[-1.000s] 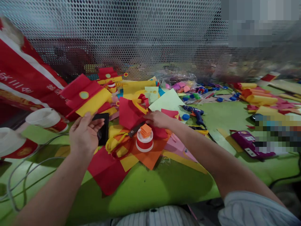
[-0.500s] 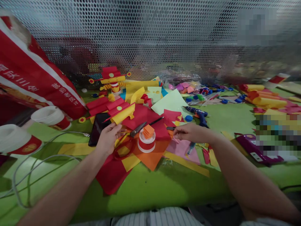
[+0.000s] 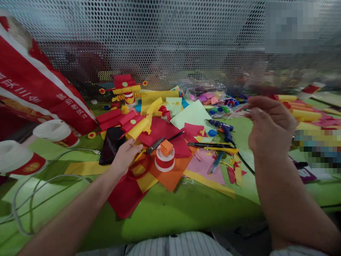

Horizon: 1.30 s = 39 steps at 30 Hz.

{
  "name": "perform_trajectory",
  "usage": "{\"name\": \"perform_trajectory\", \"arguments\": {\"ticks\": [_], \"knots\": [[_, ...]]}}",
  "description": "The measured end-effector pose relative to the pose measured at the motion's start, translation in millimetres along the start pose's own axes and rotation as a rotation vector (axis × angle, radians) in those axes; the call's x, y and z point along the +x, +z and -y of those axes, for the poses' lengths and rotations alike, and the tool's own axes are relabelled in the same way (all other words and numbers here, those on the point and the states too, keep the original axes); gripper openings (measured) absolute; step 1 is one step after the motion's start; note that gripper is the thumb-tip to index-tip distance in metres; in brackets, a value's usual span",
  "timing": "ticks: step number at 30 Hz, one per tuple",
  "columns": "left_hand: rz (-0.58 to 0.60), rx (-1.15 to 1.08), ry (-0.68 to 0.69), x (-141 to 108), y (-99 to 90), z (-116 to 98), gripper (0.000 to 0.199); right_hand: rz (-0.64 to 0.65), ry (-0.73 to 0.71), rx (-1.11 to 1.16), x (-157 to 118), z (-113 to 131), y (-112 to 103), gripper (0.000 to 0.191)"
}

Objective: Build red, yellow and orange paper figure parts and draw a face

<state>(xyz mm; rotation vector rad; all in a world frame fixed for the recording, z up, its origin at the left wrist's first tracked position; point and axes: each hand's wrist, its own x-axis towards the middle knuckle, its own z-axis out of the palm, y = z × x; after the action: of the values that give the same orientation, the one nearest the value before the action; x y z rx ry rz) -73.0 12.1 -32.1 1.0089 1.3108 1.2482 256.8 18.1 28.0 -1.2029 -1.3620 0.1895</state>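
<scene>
My left hand [image 3: 125, 155] lies at the left of the work pile, its fingers loosely stretched beside the handles of the scissors [image 3: 153, 145]; it grips nothing that I can see. My right hand [image 3: 270, 126] is raised over the right side of the table, fingers bent and slightly apart, with nothing visible in them. Between the hands stands a white and red paper cup piece [image 3: 164, 163], with folded orange paper [image 3: 166, 147] on top. A yellow and black utility knife [image 3: 213, 146] lies to its right. A red and yellow paper hat [image 3: 134, 124] lies beyond my left hand.
A finished paper figure [image 3: 129, 94] stands at the back. The blue glue gun [image 3: 225, 128] lies right of centre. A black phone [image 3: 110, 145], a cable [image 3: 64, 154], paper cups [image 3: 57, 133] and a large red bag [image 3: 45, 78] occupy the left. A perforated metal screen [image 3: 170, 46] closes the back.
My right hand has left the utility knife, rising and moving right; the knife now lies in plain view. My left hand's fingers have shifted slightly near the scissors.
</scene>
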Motion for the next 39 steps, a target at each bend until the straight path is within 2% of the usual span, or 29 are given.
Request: {"name": "perform_trajectory", "arguments": {"ticks": [2, 6, 9, 11, 14, 17, 21, 26, 30, 34, 37, 39], "knots": [[0.029, 0.076, 0.008, 4, 0.6, 2, 0.024, 0.188, 0.025, -0.095, -7, -3, 2, 0.018], [0.022, 0.118, 0.014, 12, 1.9, 4, 0.028, 0.671, 0.019, -0.419, -23, -6, 14, 0.022], [0.011, 0.086, 0.041, 13, 3.2, 2, 0.030, 0.884, -0.006, -0.659, -25, -7, 16, 0.024], [-0.022, 0.019, 0.039, 12, 4.3, -1, 0.026, 0.920, -0.010, -0.743, -23, -10, 10, 0.025], [-0.086, -0.094, 0.004, 11, 4.9, -6, 0.020, 0.885, -0.002, -0.796, -18, -17, -4, 0.025], [-0.110, -0.143, -0.003, 12, 4.3, -9, 0.028, 0.892, -0.001, -0.797, -16, -24, -16, 0.026], [-0.132, -0.137, 0.020, 14, 5.2, -10, 0.031, 0.924, -0.074, -0.797, -18, -27, -12, 0.026], [-0.151, -0.081, 0.077, 21, 9.8, -16, 0.031, 0.974, -0.264, -0.732, -11, -23, 27, 0.028], [-0.153, -0.067, 0.127, 33, 15.0, -24, 0.031, 1.063, -0.326, -0.727, 4, -19, 74, 0.031], [-0.143, -0.083, 0.175, 50, 27.8, -29, 0.028, 1.056, -0.513, -0.752, 21, -21, 122, 0.045], [-0.100, -0.120, 0.169, 60, 40.4, -26, 0.021, 1.122, -0.549, -0.841, 31, -25, 147, 0.045], [-0.069, -0.133, 0.112, 65, 46.6, -20, 0.018, 1.143, -0.528, -0.891, 36, -28, 154, 0.039]]}}
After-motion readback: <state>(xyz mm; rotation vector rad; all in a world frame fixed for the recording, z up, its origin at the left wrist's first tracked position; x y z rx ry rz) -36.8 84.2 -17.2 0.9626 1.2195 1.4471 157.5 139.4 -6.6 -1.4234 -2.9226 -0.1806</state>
